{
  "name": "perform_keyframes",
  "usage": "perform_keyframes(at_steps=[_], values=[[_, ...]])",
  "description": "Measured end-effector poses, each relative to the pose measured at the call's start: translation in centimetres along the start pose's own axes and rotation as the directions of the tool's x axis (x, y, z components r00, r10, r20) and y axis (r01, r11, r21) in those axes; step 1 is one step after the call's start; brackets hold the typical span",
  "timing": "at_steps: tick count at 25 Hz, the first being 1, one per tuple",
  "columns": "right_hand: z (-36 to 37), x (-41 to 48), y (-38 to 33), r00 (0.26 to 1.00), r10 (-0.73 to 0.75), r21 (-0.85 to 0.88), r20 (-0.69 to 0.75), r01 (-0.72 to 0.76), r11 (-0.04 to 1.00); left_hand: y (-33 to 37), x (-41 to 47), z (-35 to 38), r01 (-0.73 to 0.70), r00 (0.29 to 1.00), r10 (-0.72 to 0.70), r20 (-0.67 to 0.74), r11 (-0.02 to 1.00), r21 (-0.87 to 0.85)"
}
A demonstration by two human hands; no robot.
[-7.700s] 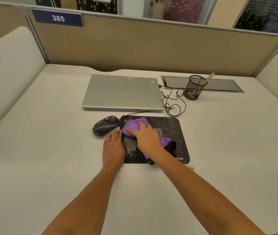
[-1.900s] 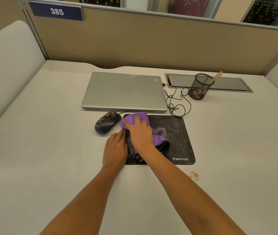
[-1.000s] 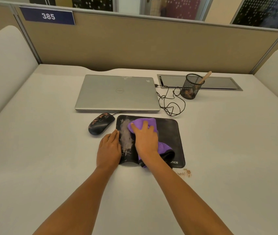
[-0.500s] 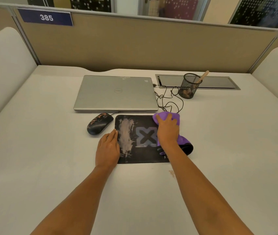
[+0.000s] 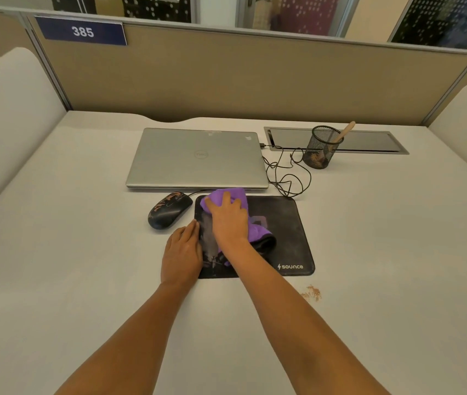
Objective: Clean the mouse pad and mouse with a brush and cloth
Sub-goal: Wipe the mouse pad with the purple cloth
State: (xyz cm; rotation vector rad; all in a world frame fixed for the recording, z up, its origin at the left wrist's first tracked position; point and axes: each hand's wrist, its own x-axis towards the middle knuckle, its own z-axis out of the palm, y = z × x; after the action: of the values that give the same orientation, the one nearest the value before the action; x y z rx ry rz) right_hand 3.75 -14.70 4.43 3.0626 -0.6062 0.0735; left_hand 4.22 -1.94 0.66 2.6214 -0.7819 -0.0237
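Note:
A black mouse pad [image 5: 280, 229] lies on the white desk, with a pale dusty smear along its left side. My right hand [image 5: 229, 220] presses a purple cloth [image 5: 226, 195] flat onto the pad's upper left area. My left hand [image 5: 182, 249] rests flat on the pad's left edge, fingers together, pinning it down. A black mouse [image 5: 168, 209] with reddish smudges sits just left of the pad, its cable running toward the laptop. A wooden brush handle [image 5: 346, 131] sticks out of a black mesh cup [image 5: 322, 148] at the back right.
A shut silver laptop [image 5: 198, 158] lies behind the pad. A tangled black cable [image 5: 289, 175] loops between the laptop and the cup. A grey cable tray lid [image 5: 369, 141] is set into the desk. Reddish crumbs [image 5: 310, 293] lie in front of the pad. Partition walls enclose the desk.
My right hand has swept the purple cloth from the pad's upper right corner back to its upper left. My left hand has stayed on the pad's left edge.

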Motion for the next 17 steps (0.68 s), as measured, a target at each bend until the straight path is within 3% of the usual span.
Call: perform_keyframes(at_steps=[10,12,17], values=[[-0.3,-0.9,7.7,0.96,0.27,0.037,0.076,-0.273,0.961,-0.3,0.1,0.1,-0.006,0.999,0.005,0.044,1.0,0.009],[-0.7,-2.2,7.0,0.972,0.228,0.048,0.065,-0.231,0.972,-0.3,0.0,0.1,-0.005,0.999,0.005,0.039,1.0,0.006],[-0.8,-5.5,0.7,0.993,-0.048,0.06,0.105,0.042,0.997,0.0,-0.1,0.0,-0.03,0.999,0.029,-0.012,1.0,-0.011]])
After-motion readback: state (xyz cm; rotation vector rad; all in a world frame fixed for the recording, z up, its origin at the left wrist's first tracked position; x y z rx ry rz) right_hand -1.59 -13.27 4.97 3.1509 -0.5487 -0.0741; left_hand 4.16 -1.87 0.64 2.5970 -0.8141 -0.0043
